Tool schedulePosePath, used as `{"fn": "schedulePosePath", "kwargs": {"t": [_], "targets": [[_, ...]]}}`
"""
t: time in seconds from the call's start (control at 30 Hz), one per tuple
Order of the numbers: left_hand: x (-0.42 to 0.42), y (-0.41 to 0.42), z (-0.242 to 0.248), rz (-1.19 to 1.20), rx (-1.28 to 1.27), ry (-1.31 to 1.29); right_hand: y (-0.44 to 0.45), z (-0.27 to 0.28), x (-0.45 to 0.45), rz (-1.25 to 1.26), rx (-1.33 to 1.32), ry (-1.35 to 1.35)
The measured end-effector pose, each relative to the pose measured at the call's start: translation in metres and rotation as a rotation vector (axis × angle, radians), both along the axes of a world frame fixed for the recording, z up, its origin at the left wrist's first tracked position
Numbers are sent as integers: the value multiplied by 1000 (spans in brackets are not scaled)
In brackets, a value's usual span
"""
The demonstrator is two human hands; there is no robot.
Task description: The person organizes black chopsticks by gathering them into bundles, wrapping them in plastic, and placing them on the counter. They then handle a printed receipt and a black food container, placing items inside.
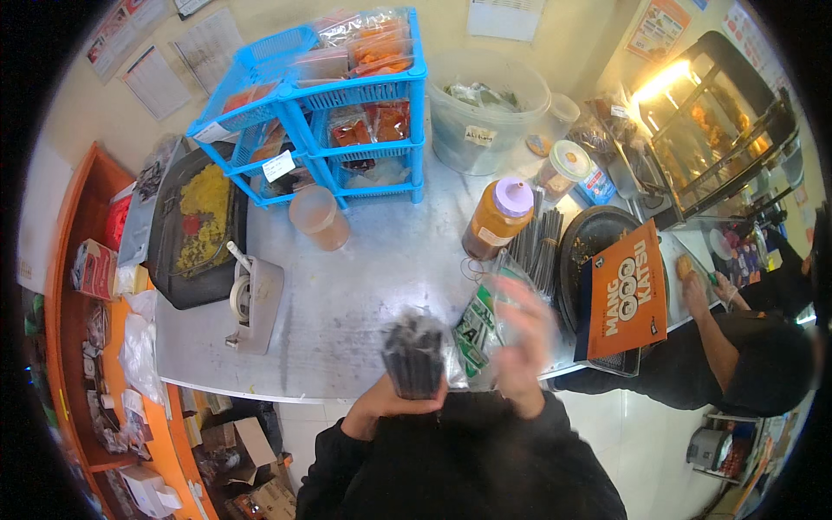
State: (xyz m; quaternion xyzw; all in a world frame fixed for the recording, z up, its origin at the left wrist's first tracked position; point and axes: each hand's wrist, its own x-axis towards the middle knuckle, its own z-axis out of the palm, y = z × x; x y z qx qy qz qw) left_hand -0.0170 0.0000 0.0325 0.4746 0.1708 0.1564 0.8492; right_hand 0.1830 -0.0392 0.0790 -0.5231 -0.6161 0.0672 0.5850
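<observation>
My left hand [400, 403] is closed around a bundle of black sticks, apparently straws, in clear plastic [414, 354], held upright at the table's front edge. To its right, my right hand [525, 338] is raised with its fingers apart and blurred by motion; nothing shows in it. Beneath and beside that hand lies a green and white plastic packet [478, 331]. Behind the packet are loose bundles of dark sticks [549, 244], one tied with a band. A squeeze bottle of brown sauce with a lilac cap [497, 221] stands at their left.
The metal table [325, 292] holds a tape dispenser [257, 305], a plastic cup [320, 218], a blue tiered rack [364, 149] of packets, a tray of yellow food [201, 221] and a large clear tub [487, 117]. At right are an orange box [621, 292] and a co-worker [728, 364] handling food.
</observation>
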Motion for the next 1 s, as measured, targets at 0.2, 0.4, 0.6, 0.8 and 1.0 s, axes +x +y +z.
{"fn": "schedulePosePath", "kwargs": {"t": [0.2,0.4,0.6,0.8,1.0], "targets": [[-16,-1,-17,525,-209,-130,-83,-106,29,-566,-473,150],[-19,-9,-28,531,-218,-80,-44,-155,6,98,-722,82],[-3,3,-53,564,-208,84,-27,-135,37,200,-678,-232],[7,1,-59,611,-248,97,5,-148,54,-233,-490,-342],[-5,-22,-48,789,-270,122,52,-155,65,-343,-667,-226]]}}
